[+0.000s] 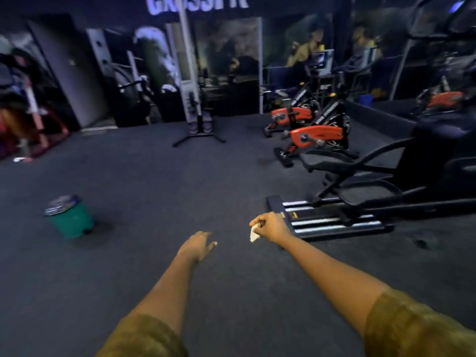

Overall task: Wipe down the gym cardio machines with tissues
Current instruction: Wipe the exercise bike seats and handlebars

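Person, head view. Clothing visible: a short-sleeved top of olive-brown, faintly mottled fabric; only its two sleeves show.

Left sleeve, on the side of the green round plastic bin: soft, rounded hem across the upper arm, cloth darker towards its lower edge.

Right sleeve, on the side away from the bin: the broader patch of the two, same colour, faint creases, hem running on a slant.

Past both hems the forearms are bare down to the wrists. Left hand and right hand are uncovered. Finer detail of the weave is blurred.
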The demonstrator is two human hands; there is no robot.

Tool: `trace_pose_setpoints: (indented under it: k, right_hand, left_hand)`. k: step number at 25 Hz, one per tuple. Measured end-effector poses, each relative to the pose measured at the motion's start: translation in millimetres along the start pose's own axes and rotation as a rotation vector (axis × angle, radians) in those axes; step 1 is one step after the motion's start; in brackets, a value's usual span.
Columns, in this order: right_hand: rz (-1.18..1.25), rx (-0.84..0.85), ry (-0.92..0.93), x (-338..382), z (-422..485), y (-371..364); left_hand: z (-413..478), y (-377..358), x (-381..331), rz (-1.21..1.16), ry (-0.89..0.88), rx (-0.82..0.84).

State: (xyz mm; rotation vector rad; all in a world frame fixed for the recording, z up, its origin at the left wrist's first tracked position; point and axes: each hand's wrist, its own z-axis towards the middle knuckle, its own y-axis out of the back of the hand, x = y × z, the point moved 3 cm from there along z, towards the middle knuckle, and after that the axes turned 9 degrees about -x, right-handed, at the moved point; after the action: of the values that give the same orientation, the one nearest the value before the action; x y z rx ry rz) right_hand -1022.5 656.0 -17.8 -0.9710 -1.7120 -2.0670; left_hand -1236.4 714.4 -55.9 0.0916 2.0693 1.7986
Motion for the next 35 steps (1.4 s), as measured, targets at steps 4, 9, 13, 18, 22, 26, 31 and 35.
trace_pose_setpoints:
  k: [4,9,13,18,22,26,31,35]
  right_hand:
    - [0.020,0.077,0.118,64,79,-70]
    - [0.083,0.101,0.142,118,217,-133]
    - [0.117,0.090,0.117,140,326,-154]
    - [0.120,0.010,0.020,125,463,-166]
    - [0.145,-0.080,-0.073,100,580,-166]
    - [0.160,-0.203,-0.201,76,703,-148]
    - [0.152,-0.329,-0.342,32,829,-112]
    - [0.121,-0.415,-0.374,-19,934,-84]
  left_hand:
    - [46,9,92,0.009,0.138,0.023]
    - [177,42,158,0.012,0.166,0.041]
    - [285,70,180,0.008,0.146,0.043]
    - [436,84,191,-0.031,0.065,0.075]
    - [576,95,186,-0.015,-0.050,0.071]
    - [734,115,160,0.009,-0.190,0.100]
    - [899,125,95,0.005,-0.359,0.136]
    - [1030,113,39,0.023,-0.474,0.149]
